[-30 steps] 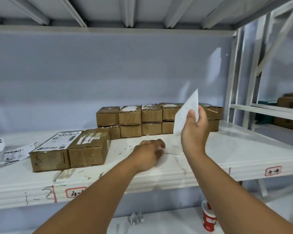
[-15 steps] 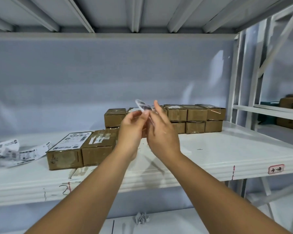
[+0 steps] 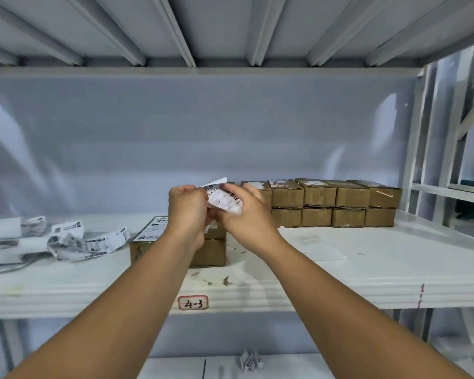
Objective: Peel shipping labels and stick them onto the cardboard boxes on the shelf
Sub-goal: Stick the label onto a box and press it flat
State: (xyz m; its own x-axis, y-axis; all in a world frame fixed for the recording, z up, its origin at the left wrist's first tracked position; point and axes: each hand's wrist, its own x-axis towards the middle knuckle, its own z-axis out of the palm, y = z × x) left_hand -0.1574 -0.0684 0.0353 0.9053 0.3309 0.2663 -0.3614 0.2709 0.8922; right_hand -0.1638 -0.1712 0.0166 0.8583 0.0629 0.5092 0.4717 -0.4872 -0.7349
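Over the middle of the white metal shelf (image 3: 340,269), the left hand (image 3: 188,207) and right hand (image 3: 248,216) both pinch a curled white printed shipping label (image 3: 225,201), apparently parting it from its backing, above the brown cardboard box (image 3: 211,253) that probably takes it.

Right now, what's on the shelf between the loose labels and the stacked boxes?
In the head view: a labelled box and a second box beside it, then a white sheet lying flat.
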